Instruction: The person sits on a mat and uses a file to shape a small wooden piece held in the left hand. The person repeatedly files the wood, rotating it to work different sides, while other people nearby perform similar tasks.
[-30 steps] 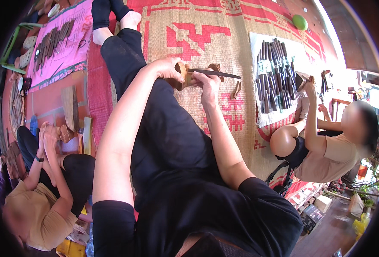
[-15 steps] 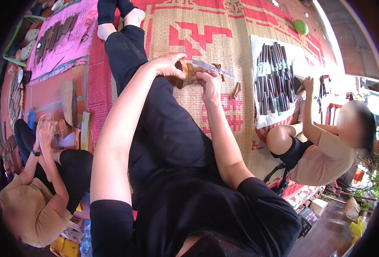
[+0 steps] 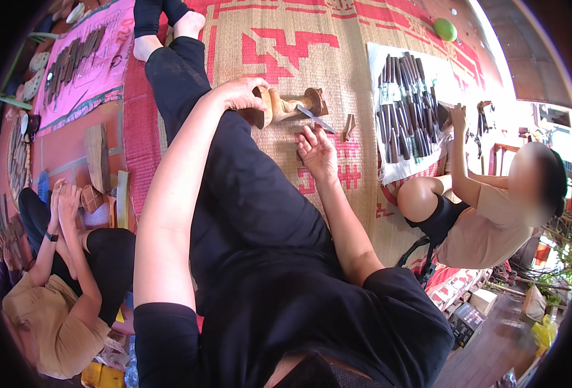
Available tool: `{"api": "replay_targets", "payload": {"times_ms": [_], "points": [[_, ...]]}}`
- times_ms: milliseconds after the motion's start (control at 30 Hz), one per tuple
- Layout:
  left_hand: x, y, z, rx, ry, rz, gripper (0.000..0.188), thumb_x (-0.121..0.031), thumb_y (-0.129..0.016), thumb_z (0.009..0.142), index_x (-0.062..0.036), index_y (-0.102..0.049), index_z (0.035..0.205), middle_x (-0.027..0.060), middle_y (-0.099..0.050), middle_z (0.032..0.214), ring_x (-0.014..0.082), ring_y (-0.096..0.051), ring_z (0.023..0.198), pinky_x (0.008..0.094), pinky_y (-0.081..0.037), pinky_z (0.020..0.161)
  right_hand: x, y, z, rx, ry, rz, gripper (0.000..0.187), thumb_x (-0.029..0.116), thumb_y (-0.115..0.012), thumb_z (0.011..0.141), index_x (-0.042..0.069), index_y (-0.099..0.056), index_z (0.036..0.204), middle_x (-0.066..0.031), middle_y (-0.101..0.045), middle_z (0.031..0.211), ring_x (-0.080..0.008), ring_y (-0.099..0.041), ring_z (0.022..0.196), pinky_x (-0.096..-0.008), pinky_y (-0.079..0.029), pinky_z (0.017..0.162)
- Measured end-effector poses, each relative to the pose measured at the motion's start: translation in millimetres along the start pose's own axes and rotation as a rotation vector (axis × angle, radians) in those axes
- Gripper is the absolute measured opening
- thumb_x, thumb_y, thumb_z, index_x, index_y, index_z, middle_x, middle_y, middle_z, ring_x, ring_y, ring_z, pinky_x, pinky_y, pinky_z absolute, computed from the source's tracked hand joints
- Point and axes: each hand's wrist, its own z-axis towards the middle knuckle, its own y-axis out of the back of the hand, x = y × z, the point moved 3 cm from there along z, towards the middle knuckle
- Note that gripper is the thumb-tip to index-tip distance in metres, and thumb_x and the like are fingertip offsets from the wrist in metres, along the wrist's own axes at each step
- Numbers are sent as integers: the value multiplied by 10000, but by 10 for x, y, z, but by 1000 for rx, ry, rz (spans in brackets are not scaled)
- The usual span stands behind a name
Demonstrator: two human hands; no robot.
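A carved light-brown wooden figure [image 3: 286, 107] with a wider dark base lies across the mat beside my leg. My left hand [image 3: 242, 95] is closed around its left end, thumb and fingers over the top. Just below the carving, my right hand [image 3: 317, 152] is palm up with its fingers curled. A thin flat grey blade [image 3: 314, 119] sits at those fingertips, slanting down to the right and close to the carving. Its grip end is hidden, so how the fingers hold it is hard to see. A small brown wooden piece [image 3: 349, 127] lies right of the blade.
On a white cloth [image 3: 380, 58] at the right lie several dark-handled tools [image 3: 407, 107]. More tools [image 3: 72, 61] lie on a pink sheet [image 3: 114, 58] at the left. A seated person [image 3: 486, 226] is on the right, another [image 3: 66, 297] on the left. A green round fruit [image 3: 444, 29] lies far right.
My right hand has pulled back from the carving and turned palm up. The blade has shifted nearer and steeper. More of the carving shows, its base now in sight.
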Motion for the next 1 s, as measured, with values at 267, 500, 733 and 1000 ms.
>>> {"api": "replay_targets", "payload": {"times_ms": [267,500,733,1000], "points": [[-11,3,5,2,-17,63,628,-254,-729,699,-60,-508,1254,161,-532,1241,275,-484,1176,347,-370,1000,64,22,397,-73,-107,35,345,327,-560,909,-1,-565,1013,-146,-644,919,-217,-622,723,-304,-539,631],[4,-2,8,-13,0,37,628,-249,-732,701,-60,-505,1256,160,-536,1235,276,-483,1176,349,-374,993,-16,-64,456,-188,-28,40,210,240,-635,864,58,-555,933,-107,-648,812,-186,-624,681,-307,-516,589],[-39,18,-1,-41,-127,-23,498,-224,-718,721,-86,-564,1173,133,-531,1232,272,-446,1210,356,-347,1012,68,-498,164,-160,106,-98,110,112,-605,860,30,-543,901,-82,-630,782,-174,-627,702,-287,-516,595],[-293,105,-186,-192,-291,-45,188,-221,-677,779,-68,-690,889,93,-564,1180,233,-437,1199,358,-336,1012,46,-1125,96,-34,209,-275,97,107,-591,872,30,-547,912,-104,-637,789,-171,-631,659,-269,-522,574]]}}
